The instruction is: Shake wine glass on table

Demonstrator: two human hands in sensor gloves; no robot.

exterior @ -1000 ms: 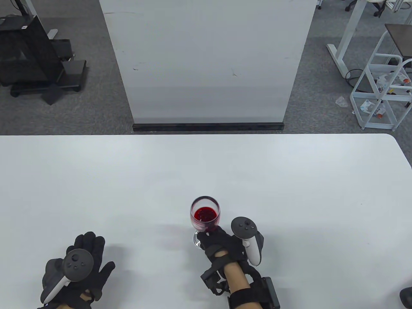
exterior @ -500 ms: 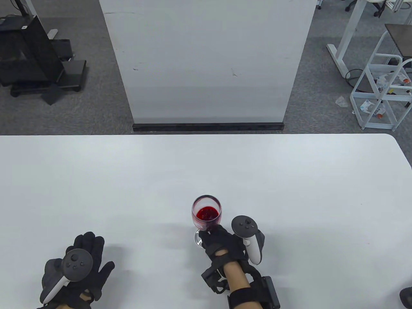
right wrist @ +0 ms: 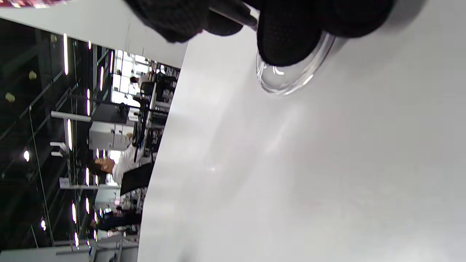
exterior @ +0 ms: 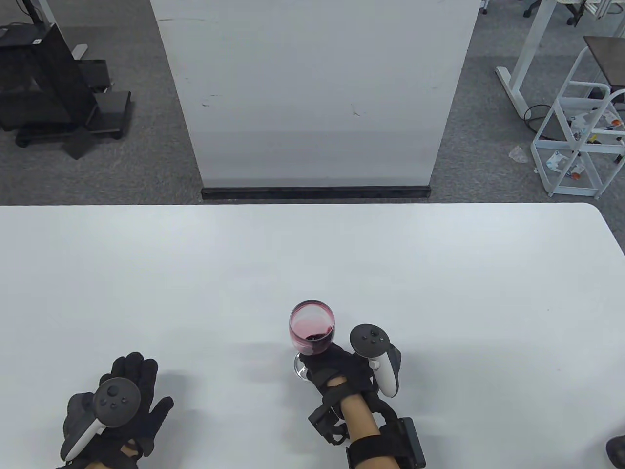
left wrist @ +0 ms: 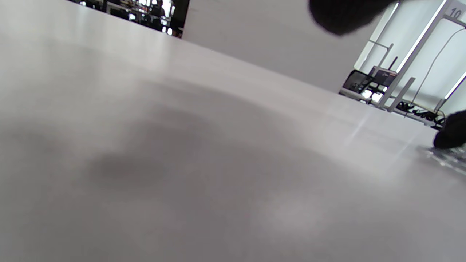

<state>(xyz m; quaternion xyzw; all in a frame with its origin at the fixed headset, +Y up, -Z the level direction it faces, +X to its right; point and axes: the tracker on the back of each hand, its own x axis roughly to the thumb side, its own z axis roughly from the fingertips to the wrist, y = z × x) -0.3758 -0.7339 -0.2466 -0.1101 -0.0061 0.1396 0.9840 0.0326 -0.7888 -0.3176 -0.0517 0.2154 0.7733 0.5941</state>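
A clear wine glass [exterior: 312, 326] with red liquid stands near the front middle of the white table [exterior: 312, 254]. My right hand [exterior: 332, 367] grips its stem just under the bowl, and the liquid is smeared up the bowl's wall. In the right wrist view my gloved fingers [right wrist: 287, 40] close around the stem above the round glass foot [right wrist: 291, 78], which rests on the table. My left hand [exterior: 128, 396] lies flat on the table at the front left, fingers spread, holding nothing. In the left wrist view only two dark fingertips [left wrist: 342, 16] show.
A white upright panel [exterior: 312, 93] stands on the floor beyond the table's far edge. A black stand [exterior: 46, 83] is at the back left and a white frame cart [exterior: 581, 132] at the back right. The table's right corner [exterior: 598, 215] is rounded.
The glass has swayed slightly with my right hand, first a little right and away, then back left. The red liquid has swirled from a pool at the bottom up the bowl's wall. My left hand has not moved.
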